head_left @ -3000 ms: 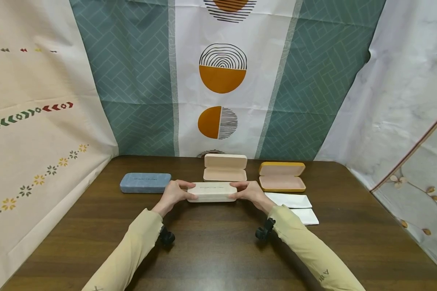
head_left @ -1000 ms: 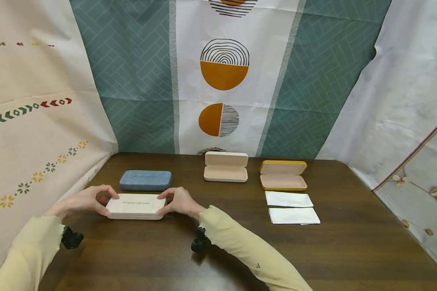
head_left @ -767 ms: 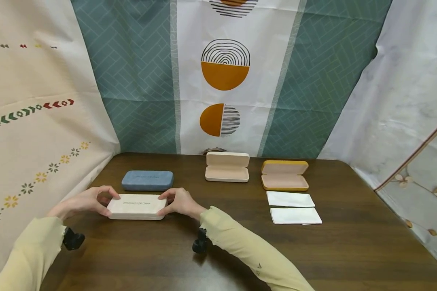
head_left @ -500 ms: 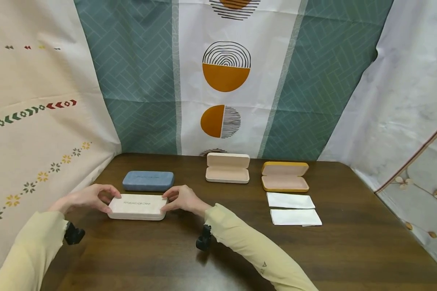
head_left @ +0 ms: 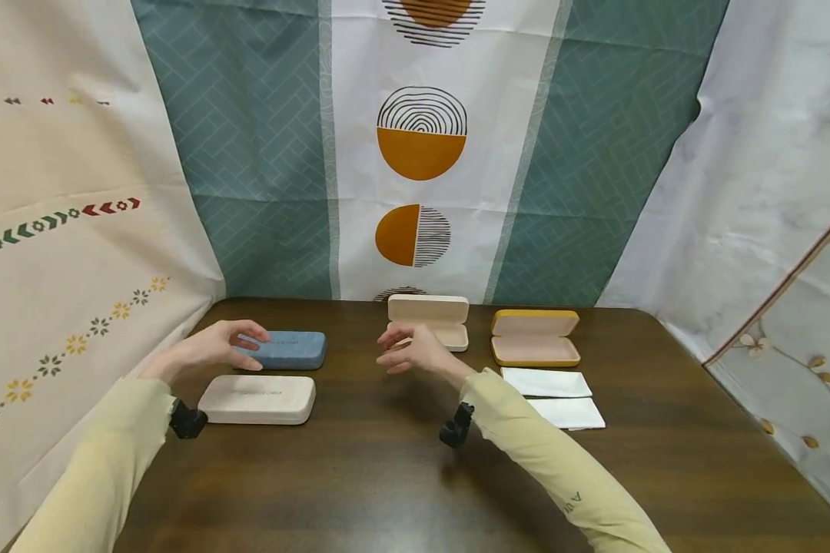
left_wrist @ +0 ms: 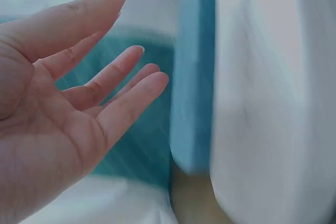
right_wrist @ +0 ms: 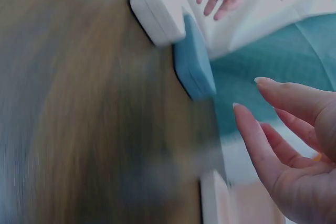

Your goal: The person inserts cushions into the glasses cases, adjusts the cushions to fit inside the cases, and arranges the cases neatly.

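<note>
A closed white glasses case [head_left: 257, 400] lies on the table at the left, in front of a closed blue glasses case [head_left: 297, 350]. Above the two cases hovers my left hand [head_left: 214, 346], fingers loosely bent and holding nothing; it hides part of the blue case in the head view. My right hand [head_left: 418, 352] is in the air over the middle of the table, its fingers relaxed and empty. Behind it stands a white glasses case with its lid up [head_left: 449, 336], partly covered by the fingers. Both cases at the left show in the right wrist view too, the white one [right_wrist: 157, 6] nearer.
A yellow glasses case [head_left: 536, 350] with its lid raised stands at the back right. Two folded white cloths [head_left: 549, 382] lie in front of it. Patterned fabric [head_left: 263, 153] hangs behind the dark wooden table [head_left: 360, 484].
Both hands carried the closed white case from the middle to the left and set it before the blue one. They have since let go; the left rose, the right moved back rightward.
</note>
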Motion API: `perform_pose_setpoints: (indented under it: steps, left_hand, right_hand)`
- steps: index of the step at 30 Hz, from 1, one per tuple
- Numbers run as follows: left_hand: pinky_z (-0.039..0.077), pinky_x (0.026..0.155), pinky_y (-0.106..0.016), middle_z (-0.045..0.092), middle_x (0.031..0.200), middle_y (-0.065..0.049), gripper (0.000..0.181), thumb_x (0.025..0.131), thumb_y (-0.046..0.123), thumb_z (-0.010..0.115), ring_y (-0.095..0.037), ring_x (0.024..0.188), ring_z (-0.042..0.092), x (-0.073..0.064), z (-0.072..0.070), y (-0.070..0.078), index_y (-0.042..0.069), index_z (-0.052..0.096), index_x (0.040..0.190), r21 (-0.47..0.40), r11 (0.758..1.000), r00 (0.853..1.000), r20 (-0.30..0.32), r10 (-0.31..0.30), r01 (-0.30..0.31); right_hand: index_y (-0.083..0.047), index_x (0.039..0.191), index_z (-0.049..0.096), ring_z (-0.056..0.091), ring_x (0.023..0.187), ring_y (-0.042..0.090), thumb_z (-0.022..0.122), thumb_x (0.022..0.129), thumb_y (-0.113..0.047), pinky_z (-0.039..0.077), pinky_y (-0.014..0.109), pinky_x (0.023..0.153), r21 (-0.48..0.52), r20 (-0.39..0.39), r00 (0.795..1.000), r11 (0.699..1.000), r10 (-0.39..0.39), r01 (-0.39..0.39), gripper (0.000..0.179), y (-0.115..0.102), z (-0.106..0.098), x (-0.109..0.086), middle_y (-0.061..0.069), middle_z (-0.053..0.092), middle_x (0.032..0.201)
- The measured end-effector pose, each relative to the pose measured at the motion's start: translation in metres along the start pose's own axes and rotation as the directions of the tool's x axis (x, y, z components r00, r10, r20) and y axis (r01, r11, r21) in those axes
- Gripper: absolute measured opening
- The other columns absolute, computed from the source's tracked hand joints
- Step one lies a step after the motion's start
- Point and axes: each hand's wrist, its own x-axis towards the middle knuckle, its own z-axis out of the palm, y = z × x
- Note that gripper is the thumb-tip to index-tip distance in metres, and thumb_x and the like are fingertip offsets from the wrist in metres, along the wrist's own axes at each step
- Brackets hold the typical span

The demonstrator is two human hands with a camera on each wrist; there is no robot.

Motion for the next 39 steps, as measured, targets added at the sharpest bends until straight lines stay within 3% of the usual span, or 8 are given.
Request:
perform_pose_setpoints:
  steps: [4, 7, 10, 16, 21, 26, 33, 39]
  left_hand:
    - [0.045, 0.081, -0.036, 0.045, 0.119, -0.027, 0.051, 0.075, 0.007, 0.073, -0.047, 0.112, 0.039, 0.028, 0.02, 0.017, -0.009, 0.048, 0.116, -0.081, 0.996, 0.998, 0.043, 0.041, -0.037]
    - [0.044, 0.083, -0.038, 0.05, 0.117, -0.019, 0.048, 0.076, 0.008, 0.073, -0.042, 0.112, 0.042, 0.049, 0.039, 0.032, -0.006, 0.05, 0.116, -0.11, 0.992, 0.995, 0.071, 0.071, -0.063]
    - [0.042, 0.084, -0.039, 0.054, 0.114, -0.013, 0.045, 0.075, 0.008, 0.074, -0.035, 0.109, 0.047, 0.069, 0.061, 0.047, -0.003, 0.053, 0.113, -0.121, 0.99, 0.991, 0.095, 0.09, -0.078]
    - [0.042, 0.084, -0.039, 0.056, 0.11, -0.013, 0.038, 0.076, 0.006, 0.073, -0.028, 0.103, 0.053, 0.106, 0.115, 0.068, -0.001, 0.056, 0.109, -0.193, 0.974, 0.982, 0.126, 0.142, -0.116]
    - [0.045, 0.081, -0.035, 0.057, 0.103, -0.01, 0.032, 0.075, 0.001, 0.072, -0.035, 0.1, 0.054, 0.132, 0.155, 0.08, -0.002, 0.057, 0.103, -0.262, 0.952, 0.968, 0.15, 0.202, -0.158]
    - [0.047, 0.078, -0.031, 0.057, 0.107, -0.019, 0.037, 0.075, -0.004, 0.071, -0.04, 0.099, 0.053, 0.155, 0.195, 0.096, -0.01, 0.055, 0.108, -0.305, 0.931, 0.945, 0.194, 0.265, -0.199]
    - [0.049, 0.07, -0.028, 0.056, 0.109, -0.024, 0.037, 0.075, -0.005, 0.071, -0.022, 0.089, 0.06, 0.177, 0.251, 0.124, -0.01, 0.057, 0.108, -0.311, 0.941, 0.938, 0.267, 0.223, -0.135]
    - [0.05, 0.062, -0.026, 0.061, 0.094, -0.017, 0.029, 0.073, -0.004, 0.072, -0.009, 0.072, 0.057, 0.188, 0.275, 0.139, -0.008, 0.061, 0.1, -0.223, 0.968, 0.959, 0.227, 0.171, -0.12]
  right_hand:
    - [0.017, 0.11, 0.05, 0.061, 0.077, 0.022, 0.064, 0.076, 0.013, 0.051, 0.042, 0.065, -0.031, -0.057, 0.998, 0.999, -0.016, 0.014, 0.036, 0.012, -0.033, -0.008, 0.032, 0.048, 0.106]
    - [0.017, 0.109, 0.05, 0.06, 0.077, 0.023, 0.064, 0.076, 0.013, 0.05, 0.043, 0.065, -0.057, -0.11, 0.993, 0.998, -0.033, 0.027, 0.036, 0.012, -0.053, -0.02, 0.029, 0.051, 0.103]
    - [0.018, 0.108, 0.049, 0.06, 0.079, 0.025, 0.063, 0.076, 0.015, 0.05, 0.045, 0.066, -0.052, -0.138, 0.989, 0.998, -0.053, 0.046, 0.036, 0.014, -0.072, -0.034, 0.023, 0.054, 0.098]
    - [0.013, 0.105, 0.052, 0.059, 0.084, 0.032, 0.064, 0.078, 0.01, 0.049, 0.044, 0.069, -0.085, -0.173, 0.984, 0.996, -0.028, 0.013, 0.03, 0.019, -0.114, -0.07, 0.022, 0.055, 0.097]
    - [0.016, 0.105, 0.05, 0.057, 0.088, 0.039, 0.066, 0.079, 0.004, 0.047, 0.048, 0.072, -0.169, -0.201, 0.98, 0.985, 0.002, -0.036, 0.033, 0.024, -0.147, -0.096, 0.026, 0.054, 0.099]
    - [0.016, 0.102, 0.051, 0.059, 0.085, 0.033, 0.067, 0.079, 0.001, 0.048, 0.048, 0.07, -0.271, -0.223, 0.975, 0.961, 0.001, -0.063, 0.032, 0.029, -0.176, -0.12, 0.026, 0.054, 0.097]
    - [0.015, 0.097, 0.055, 0.059, 0.077, 0.033, 0.07, 0.077, -0.002, 0.051, 0.043, 0.064, -0.407, -0.199, 0.98, 0.909, 0.015, -0.096, 0.03, 0.039, -0.208, -0.159, 0.017, 0.058, 0.086]
    - [0.01, 0.088, 0.059, 0.058, 0.064, 0.024, 0.071, 0.076, -0.002, 0.051, 0.036, 0.059, -0.516, -0.188, 0.982, 0.847, 0.032, -0.126, 0.021, 0.042, -0.226, -0.177, 0.013, 0.06, 0.077]
